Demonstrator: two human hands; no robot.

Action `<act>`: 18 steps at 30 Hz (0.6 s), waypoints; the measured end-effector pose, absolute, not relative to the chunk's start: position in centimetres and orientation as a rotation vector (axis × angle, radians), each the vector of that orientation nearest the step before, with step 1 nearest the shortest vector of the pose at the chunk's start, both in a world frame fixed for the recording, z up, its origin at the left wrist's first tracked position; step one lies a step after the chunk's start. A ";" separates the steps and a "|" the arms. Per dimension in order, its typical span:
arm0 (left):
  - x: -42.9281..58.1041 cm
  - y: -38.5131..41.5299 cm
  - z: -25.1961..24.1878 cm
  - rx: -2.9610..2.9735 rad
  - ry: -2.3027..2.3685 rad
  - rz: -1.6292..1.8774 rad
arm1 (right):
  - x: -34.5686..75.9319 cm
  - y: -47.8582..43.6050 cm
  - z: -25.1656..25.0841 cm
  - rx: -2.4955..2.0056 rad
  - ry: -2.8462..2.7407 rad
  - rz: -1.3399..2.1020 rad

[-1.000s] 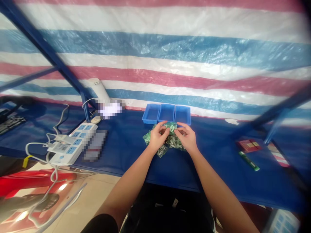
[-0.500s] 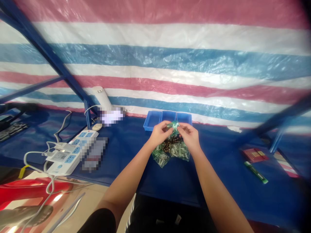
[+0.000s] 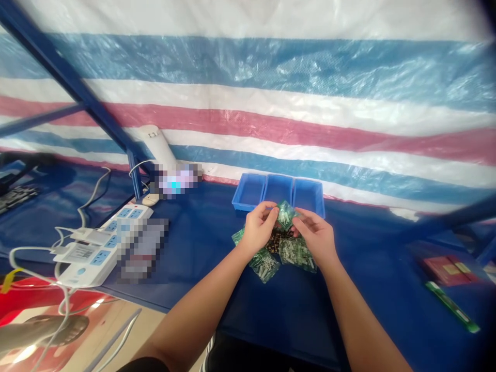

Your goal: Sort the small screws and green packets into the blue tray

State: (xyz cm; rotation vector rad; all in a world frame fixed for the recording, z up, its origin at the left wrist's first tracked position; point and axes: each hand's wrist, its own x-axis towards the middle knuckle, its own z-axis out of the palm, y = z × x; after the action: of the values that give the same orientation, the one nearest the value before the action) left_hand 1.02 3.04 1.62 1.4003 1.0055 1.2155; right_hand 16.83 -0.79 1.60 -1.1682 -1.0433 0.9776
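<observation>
Between my two hands is a small clear green plastic bag [image 3: 285,215] with silvery pieces inside. My left hand [image 3: 259,227] pinches its left side between thumb and fingers. On the other side, my right hand [image 3: 315,235] grips its right edge the same way. Below lie more green bags; one with silvery pin-like pieces [image 3: 264,265] is at the front, and another [image 3: 296,253] is under my right hand. Small dark brassy parts [image 3: 276,242] are heaped between them, partly covered by my hands.
A blue three-section tray [image 3: 248,192] stands just behind my hands. At left are a white power strip [image 3: 101,253] with plugs and cables and a white cylinder-shaped device [image 3: 159,150]. A red box [image 3: 449,269] and a green narrow packet [image 3: 453,306] lie at right. A person's foot [image 3: 58,330] shows lower left.
The view has shifted, so the tray and the bags sit further right and lower. Both hands still hold the small bag, which now appears flatter and more spread out.
</observation>
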 end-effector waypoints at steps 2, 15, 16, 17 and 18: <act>1.1 2.9 1.6 1.350 0.961 1.221 | 16.8 -0.8 1.5 -1.176 -1.029 0.985; 1.3 2.5 2.3 1.310 0.929 1.238 | 16.8 -0.9 1.0 -1.171 -0.737 1.062; 1.3 2.5 2.3 1.281 0.913 1.238 | 16.8 -0.9 1.0 -1.181 -0.741 1.079; 1.3 2.6 2.3 1.257 0.901 1.232 | 16.8 -0.9 1.1 -1.193 -0.750 1.090; 1.3 2.6 2.3 1.241 0.893 1.222 | 16.9 -1.0 1.1 -1.204 -0.760 1.095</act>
State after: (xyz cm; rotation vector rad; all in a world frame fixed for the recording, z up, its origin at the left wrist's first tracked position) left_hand 1.29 2.63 2.27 1.2409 0.8931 1.2222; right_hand 16.86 -0.95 1.14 -1.2042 -0.7602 1.0951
